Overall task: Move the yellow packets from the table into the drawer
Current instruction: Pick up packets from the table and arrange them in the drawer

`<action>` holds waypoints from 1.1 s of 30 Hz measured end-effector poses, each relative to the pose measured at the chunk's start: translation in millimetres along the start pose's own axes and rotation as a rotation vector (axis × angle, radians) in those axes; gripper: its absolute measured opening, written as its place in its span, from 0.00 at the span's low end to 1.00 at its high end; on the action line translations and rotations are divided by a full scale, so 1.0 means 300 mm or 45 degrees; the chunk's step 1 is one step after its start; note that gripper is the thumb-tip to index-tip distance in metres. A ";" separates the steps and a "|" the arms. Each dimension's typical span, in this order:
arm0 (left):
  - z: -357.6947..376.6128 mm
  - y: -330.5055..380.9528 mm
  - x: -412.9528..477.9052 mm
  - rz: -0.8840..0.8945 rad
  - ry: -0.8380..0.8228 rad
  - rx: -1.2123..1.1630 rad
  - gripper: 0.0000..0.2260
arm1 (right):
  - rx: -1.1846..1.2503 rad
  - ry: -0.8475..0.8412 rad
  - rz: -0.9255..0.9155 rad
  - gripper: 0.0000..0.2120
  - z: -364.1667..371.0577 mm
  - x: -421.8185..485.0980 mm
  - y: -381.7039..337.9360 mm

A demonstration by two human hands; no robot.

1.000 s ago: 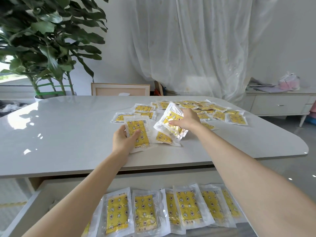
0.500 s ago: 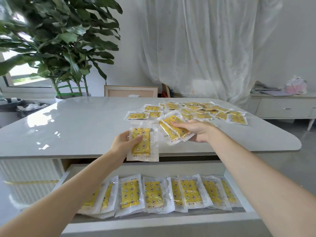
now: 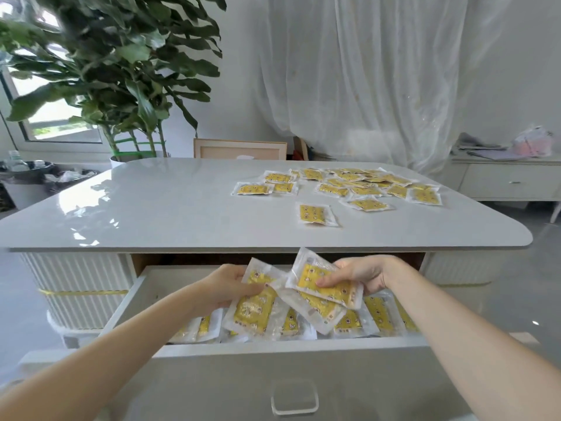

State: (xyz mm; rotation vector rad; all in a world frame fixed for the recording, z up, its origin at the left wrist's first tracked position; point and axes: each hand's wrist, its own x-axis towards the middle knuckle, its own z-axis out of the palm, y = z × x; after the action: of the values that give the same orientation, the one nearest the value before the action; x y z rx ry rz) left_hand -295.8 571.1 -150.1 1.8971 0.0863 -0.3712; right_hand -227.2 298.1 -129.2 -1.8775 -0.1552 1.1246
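Note:
Both hands hover over the open white drawer [image 3: 291,347] under the table. My left hand [image 3: 227,288] grips one yellow packet [image 3: 253,308] in clear wrap. My right hand [image 3: 361,273] holds two yellow packets [image 3: 326,282], fanned and tilted. A row of several packets [image 3: 376,314] lies in the drawer beneath them. On the grey tabletop [image 3: 170,205] a single packet [image 3: 315,214] lies near the middle, and a spread of several packets [image 3: 358,185] covers the far right part.
A large potted plant [image 3: 121,71] stands behind the table at the left, beside a wooden frame [image 3: 239,148]. A white sideboard [image 3: 510,180] is at the right. The drawer front has a clear handle [image 3: 294,398].
Both hands have come down from the tabletop with their packets and now hold them over the open drawer. The view has tilted down and back.

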 end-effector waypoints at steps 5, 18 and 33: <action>0.011 -0.084 0.069 -0.158 -0.005 -0.004 0.12 | 0.006 0.118 0.185 0.19 0.004 0.039 0.107; 0.093 -0.032 0.258 -0.301 -0.054 -0.195 0.12 | 0.023 0.805 0.216 0.39 -0.018 0.194 0.168; 0.221 0.061 0.279 -0.325 -0.098 -0.208 0.08 | -0.376 1.019 0.395 0.18 -0.103 0.045 0.196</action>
State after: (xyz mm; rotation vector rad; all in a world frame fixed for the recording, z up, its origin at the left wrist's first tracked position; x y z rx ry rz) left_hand -226.4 493.1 -178.6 1.7119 0.3005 -0.5919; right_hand -215.1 251.5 -176.9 -2.5369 0.4580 0.4751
